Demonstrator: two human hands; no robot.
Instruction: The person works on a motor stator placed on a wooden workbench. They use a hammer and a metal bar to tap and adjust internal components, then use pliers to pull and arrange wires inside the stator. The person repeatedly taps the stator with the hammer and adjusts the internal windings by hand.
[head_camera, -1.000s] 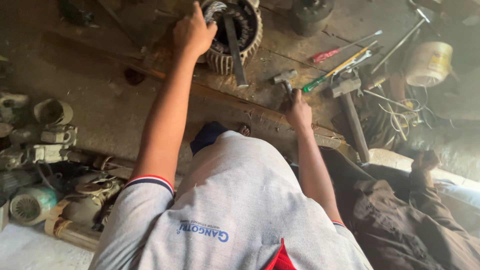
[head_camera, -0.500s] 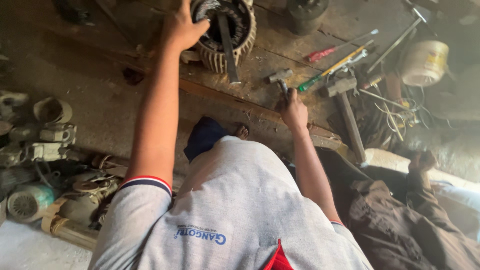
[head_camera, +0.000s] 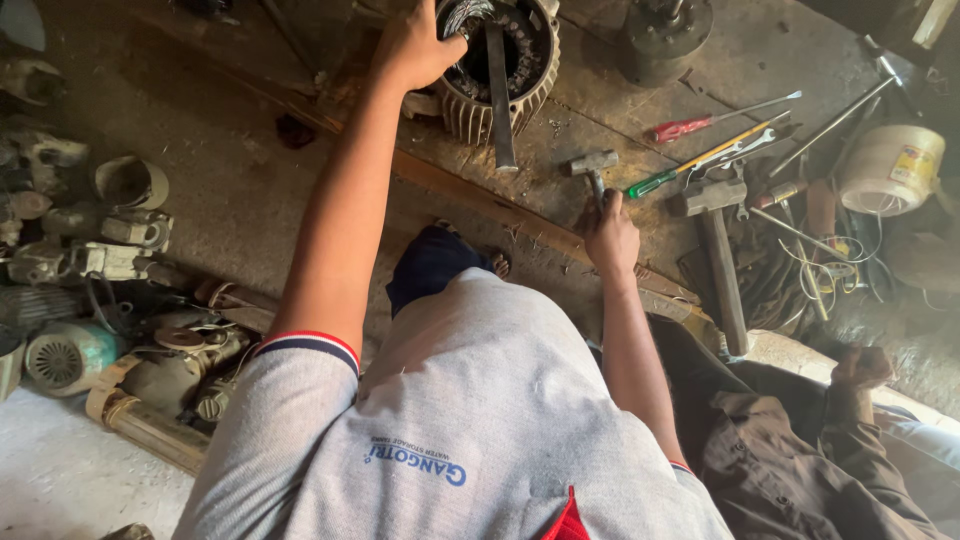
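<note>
My left hand (head_camera: 415, 45) grips the rim of a finned round motor housing (head_camera: 500, 95) at the top of the view; copper windings show inside it. A flat metal bar (head_camera: 500, 95) lies across the housing's opening and sticks out toward me. My right hand (head_camera: 610, 235) is shut on the handle of a small hammer (head_camera: 590, 165), whose steel head rests on the worn wooden board (head_camera: 590, 120). My grey shirt fills the bottom of the view.
A larger hammer (head_camera: 718, 240), a red-handled screwdriver (head_camera: 690, 128), a green-handled screwdriver (head_camera: 700, 160) and rods lie right of my right hand. A white tape roll (head_camera: 890, 170) sits far right. Motor parts (head_camera: 90, 260) pile at the left. Another person's legs and foot (head_camera: 860, 370) lie bottom right.
The view has shifted slightly, so the housing sits higher in the frame. My left hand stays on the housing's rim and my right hand keeps hold of the small hammer.
</note>
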